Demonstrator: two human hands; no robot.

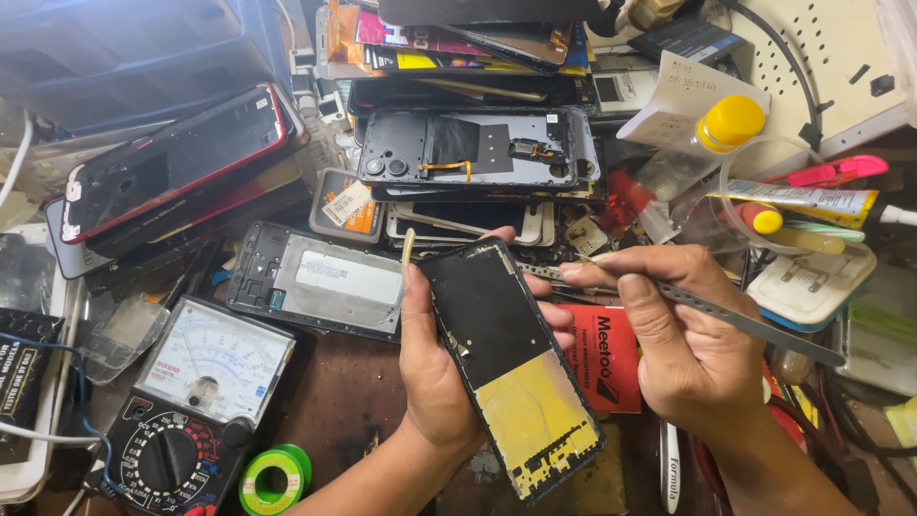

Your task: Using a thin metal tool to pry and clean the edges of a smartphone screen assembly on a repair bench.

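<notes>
My left hand [435,368] grips a stripped phone frame [511,368], black on its upper half and yellow on its lower half, tilted over the bench. A thin pale stick [408,245] rises beside my left thumb. My right hand [683,334] pinches metal tweezers [735,319] whose tips point left, close to the frame's upper right edge. Whether the tips touch the frame is unclear.
An analogue multimeter [196,401] and a green solder reel [275,478] lie at lower left. Several phone frames [478,148] and screens [172,158] are piled behind. A red packet [607,358], glue tubes [812,201] and a yellow-capped bottle [731,122] sit to the right.
</notes>
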